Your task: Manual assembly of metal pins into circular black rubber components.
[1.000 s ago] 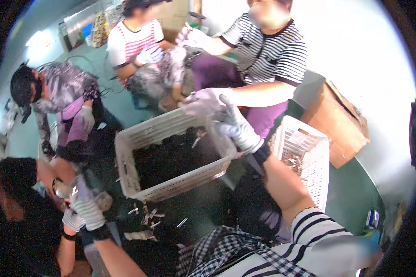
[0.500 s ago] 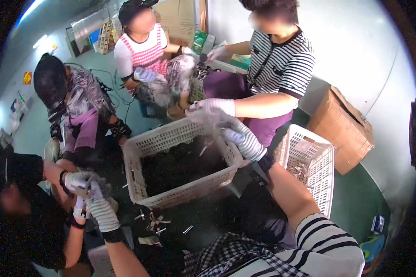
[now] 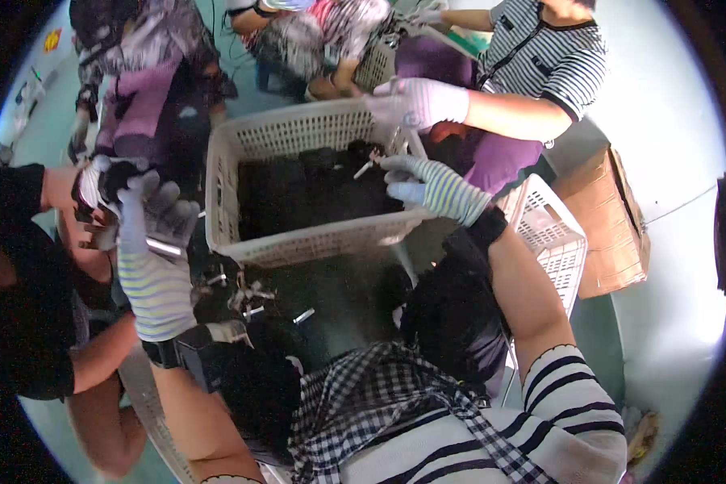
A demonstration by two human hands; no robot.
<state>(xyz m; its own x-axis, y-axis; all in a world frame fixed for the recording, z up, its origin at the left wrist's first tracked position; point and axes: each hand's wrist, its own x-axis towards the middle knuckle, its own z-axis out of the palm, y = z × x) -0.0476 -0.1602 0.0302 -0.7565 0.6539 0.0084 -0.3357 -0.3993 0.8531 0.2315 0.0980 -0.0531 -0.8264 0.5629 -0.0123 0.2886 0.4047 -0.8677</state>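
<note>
My left hand [image 3: 157,250], in a striped knit glove with grey fingers, is raised at the left with its fingers curled. A short silver rod [image 3: 164,248] lies across it, beneath the fingers. Right beside it is a co-worker's gloved hand [image 3: 97,189]. My right hand [image 3: 444,189], gloved alike, reaches over the right end of a white plastic basket [image 3: 306,246], thumb and fingers apart. Close to its fingertips is a small silver pin [image 3: 364,170] with a brownish bit; whether they touch is unclear. Dark pieces [image 3: 298,194] fill the basket.
Across the basket, another co-worker's gloved hand [image 3: 423,105] hangs above its far right corner. Several small metal parts [image 3: 250,302] lie scattered in front of the basket. A second white basket [image 3: 548,218] and a cardboard box [image 3: 601,226] stand at the right. Other seated people sit around.
The view has tipped downward. My left hand has come apart from the co-worker's hand, and the silver rod now shows in it. My right hand's fingers now show spread over the basket.
</note>
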